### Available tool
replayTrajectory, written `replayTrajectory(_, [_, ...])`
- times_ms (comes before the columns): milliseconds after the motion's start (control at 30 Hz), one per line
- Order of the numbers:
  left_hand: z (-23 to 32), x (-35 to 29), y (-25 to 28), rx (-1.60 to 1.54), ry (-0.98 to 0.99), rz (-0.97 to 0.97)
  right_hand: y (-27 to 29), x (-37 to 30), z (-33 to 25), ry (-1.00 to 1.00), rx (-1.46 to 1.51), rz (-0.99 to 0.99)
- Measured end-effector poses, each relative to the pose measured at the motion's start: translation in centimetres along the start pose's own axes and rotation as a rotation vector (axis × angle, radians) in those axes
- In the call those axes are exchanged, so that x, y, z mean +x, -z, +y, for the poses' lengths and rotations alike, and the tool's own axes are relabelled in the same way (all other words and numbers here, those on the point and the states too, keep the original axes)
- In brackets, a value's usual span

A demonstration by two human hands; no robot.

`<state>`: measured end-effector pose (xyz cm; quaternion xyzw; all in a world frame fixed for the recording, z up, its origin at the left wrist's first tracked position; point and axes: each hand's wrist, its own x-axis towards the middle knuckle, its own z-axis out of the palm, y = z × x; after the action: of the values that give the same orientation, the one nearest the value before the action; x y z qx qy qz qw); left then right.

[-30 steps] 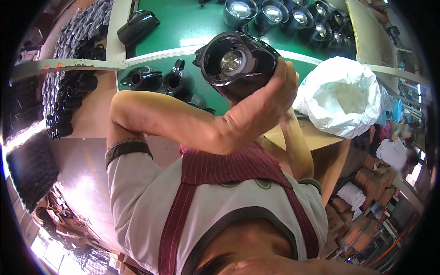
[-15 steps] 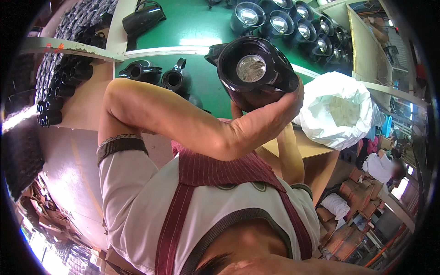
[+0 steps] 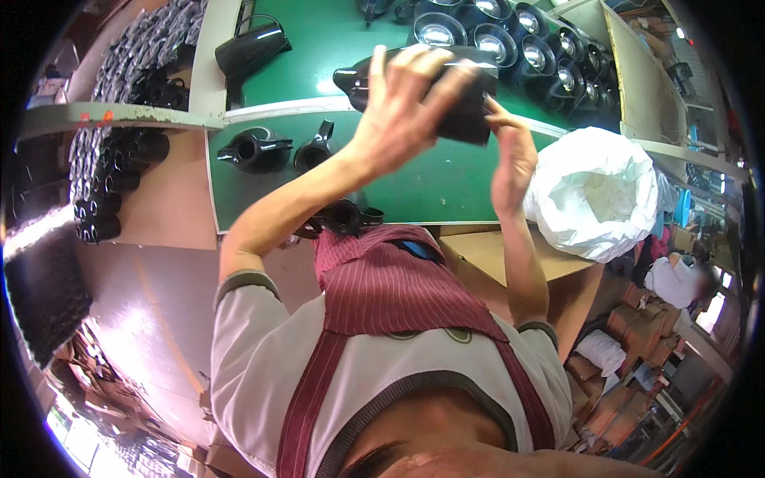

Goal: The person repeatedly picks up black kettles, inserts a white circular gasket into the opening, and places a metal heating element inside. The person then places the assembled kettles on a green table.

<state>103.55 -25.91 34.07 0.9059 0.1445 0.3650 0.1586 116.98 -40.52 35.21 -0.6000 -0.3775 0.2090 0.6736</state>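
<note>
Glossy black plastic jug body (image 3: pixel 446 99) held raised above green worktable (image 3: pixel 414 191), left hand (image 3: pixel 398 111) clenched around it, right hand (image 3: pixel 510 155) pinching its end. Row of lined black jugs (image 3: pixel 510 44) apparently finished; two spouted black parts (image 3: pixel 279 150) unhandled.

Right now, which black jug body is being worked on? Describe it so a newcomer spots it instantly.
Start at the green table. Above its near half, the left hand grips a glossy black jug body tipped on its side, with the right hand touching its lower end. Unlike the other black jugs lying on the table, it is held in the air.
</note>
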Motion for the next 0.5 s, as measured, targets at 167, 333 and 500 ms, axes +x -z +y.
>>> replayTrajectory(167, [-8.6, -2.3, -4.2, -0.023, 0.186, 0.115, -4.8, 6.0, 7.1, 0.471, -0.747, -0.326])
replayTrajectory(333, [-16.1, -3.0, -8.7, -0.050, 0.543, 0.082, -10.6, 10.6, 14.9, 0.569, -0.933, -0.281])
replayTrajectory(500, [-20.9, -0.8, -14.6, -0.171, 0.577, 0.203, -12.3, 13.4, 19.6, 0.525, -1.098, -0.223])
